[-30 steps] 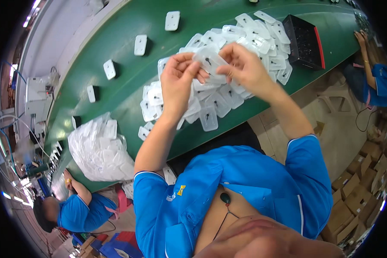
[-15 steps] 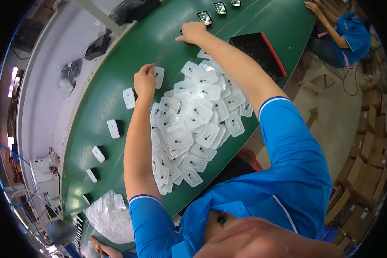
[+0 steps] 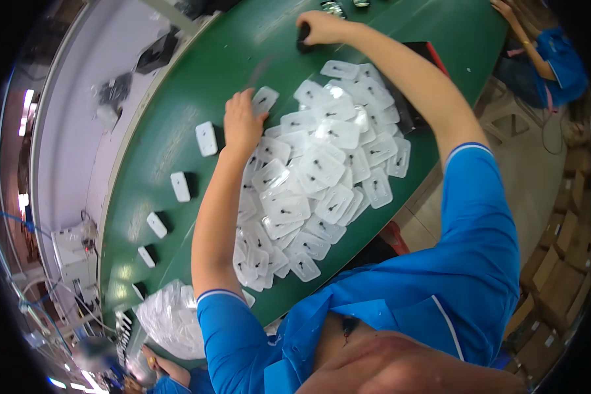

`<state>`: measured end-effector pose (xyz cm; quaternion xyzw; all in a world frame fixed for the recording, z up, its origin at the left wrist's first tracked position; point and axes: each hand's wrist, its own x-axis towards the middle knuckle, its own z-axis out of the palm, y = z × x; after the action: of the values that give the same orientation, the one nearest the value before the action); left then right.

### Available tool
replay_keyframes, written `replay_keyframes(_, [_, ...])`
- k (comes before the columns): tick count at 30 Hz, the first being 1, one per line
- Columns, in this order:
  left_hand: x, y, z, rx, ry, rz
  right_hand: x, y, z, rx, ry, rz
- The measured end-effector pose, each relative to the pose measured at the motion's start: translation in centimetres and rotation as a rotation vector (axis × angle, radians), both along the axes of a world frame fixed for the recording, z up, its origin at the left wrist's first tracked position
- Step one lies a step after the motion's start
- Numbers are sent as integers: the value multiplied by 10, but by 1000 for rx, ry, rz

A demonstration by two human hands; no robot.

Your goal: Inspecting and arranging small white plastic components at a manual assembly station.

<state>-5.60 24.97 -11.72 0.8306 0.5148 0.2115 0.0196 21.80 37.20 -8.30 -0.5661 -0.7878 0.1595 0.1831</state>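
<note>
My right hand [image 3: 323, 27] is closed round a small black case [image 3: 303, 38] at the far side of the table. My left hand [image 3: 244, 125] is over the table, left of the pile, fingers extended and thumb apart. Touching or close to its thumb lies a translucent white cover [image 3: 264, 100]; whether anything is under that cover I cannot tell. A big heap of similar covers [image 3: 322, 161], each with a small dark piece on it, spreads between my forearms. To the left, a white-topped black case [image 3: 206, 139] stands in a line of several like it.
Small black cases with circuit boards [image 3: 333, 9] stand at the top edge. A black bin with a red rim [image 3: 437, 59] is partly behind my right arm. At lower left lies a clear plastic bag [image 3: 171, 318] of covers. Other people [image 3: 561, 69] sit around the green table [image 3: 171, 138].
The view has shifted, so most things sit further right and higher. My left fingers have moved off the cover and spread. The black case in my right hand shows more now.
</note>
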Motion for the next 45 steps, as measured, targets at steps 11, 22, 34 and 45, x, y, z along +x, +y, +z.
replay_keyframes(11, [-6,-10,4,-156,-205,73,-65,-53,19,79,41,217])
replay_keyframes(22, [-26,-28,11,-101,-262,-27,-116,-86,17,-58,-62,345])
replay_keyframes(34, [-26,-30,5,-149,-193,-98,-120,-90,-4,196,-194,402])
replay_keyframes(45, [-24,-29,20,-148,-13,-173,-126,-93,-10,207,-194,320])
